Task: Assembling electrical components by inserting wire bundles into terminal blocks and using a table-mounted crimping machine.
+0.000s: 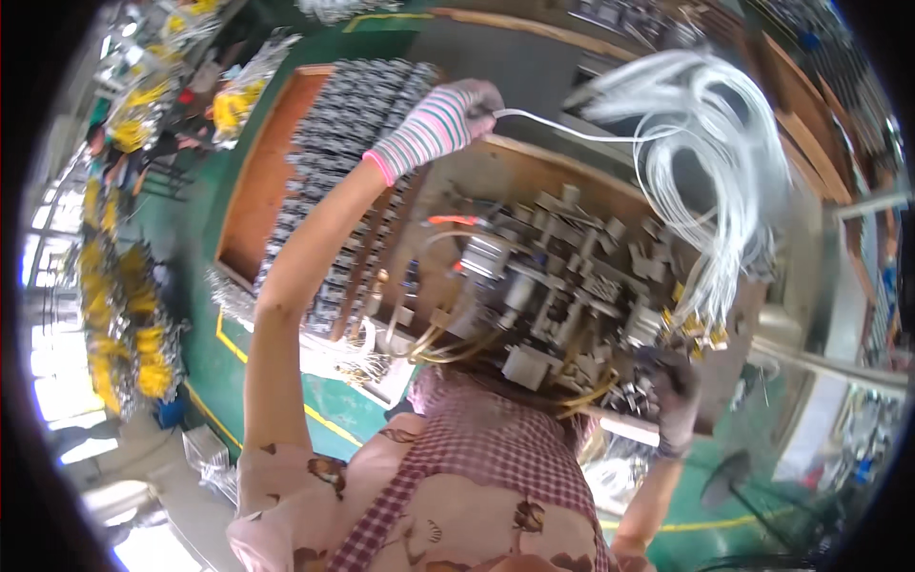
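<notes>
My left hand (446, 118), in a striped glove with dark fingertips, reaches up to the far side of the bench. Its fingers are closed on a white cable (572, 134), which runs right into a large coiled bundle of white cables (710, 176). My right hand (677, 396), in a greyish glove, is low at the right, beside small metal parts (629, 393) and just below the bundle's brass-coloured ends (703, 334). Its fingers are dark and blurred, so their grip does not show. Between my hands stands a bench machine (548, 286) with metal blocks and an air cylinder (484, 255).
On the left, a wooden tray (250, 195) holds rows of dark and silver parts (334, 143). Thin tubes (457, 355) loop along the machine's near edge. Bundles with yellow parts (148, 348) hang farther left. A metal rail (824, 362) is at the right.
</notes>
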The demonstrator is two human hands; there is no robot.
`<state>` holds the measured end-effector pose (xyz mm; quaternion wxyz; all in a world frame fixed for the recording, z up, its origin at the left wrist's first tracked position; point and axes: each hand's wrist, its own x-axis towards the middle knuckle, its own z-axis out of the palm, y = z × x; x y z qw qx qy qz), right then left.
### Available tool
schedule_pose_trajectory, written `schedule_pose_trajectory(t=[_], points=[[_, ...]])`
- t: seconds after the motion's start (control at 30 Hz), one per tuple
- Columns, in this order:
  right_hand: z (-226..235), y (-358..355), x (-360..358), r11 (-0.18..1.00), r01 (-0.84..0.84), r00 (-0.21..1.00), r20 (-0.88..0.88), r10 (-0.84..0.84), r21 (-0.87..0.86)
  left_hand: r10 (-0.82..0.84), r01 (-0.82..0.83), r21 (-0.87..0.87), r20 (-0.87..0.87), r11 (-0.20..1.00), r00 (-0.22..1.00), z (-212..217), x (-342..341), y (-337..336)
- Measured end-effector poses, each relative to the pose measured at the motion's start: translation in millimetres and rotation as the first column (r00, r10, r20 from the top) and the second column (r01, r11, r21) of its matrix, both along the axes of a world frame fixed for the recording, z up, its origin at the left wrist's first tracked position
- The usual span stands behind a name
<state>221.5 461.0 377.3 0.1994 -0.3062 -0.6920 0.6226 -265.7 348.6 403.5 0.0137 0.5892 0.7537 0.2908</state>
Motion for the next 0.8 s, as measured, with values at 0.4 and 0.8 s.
schedule_pose_trajectory(t=[0.4,0.8], points=[[11,-1,-43,0.571,-0.071,0.932,0.259,-0.255,0.818,0.760,-0.765,-0.323,0.569,0.558,0.314,-54,-158,-318],[-2,10,6,0.945,0.261,0.961,0.141,-0.236,-0.198,0.239,-0.721,0.240,0.836,0.650,0.494,-14,-100,-279]])
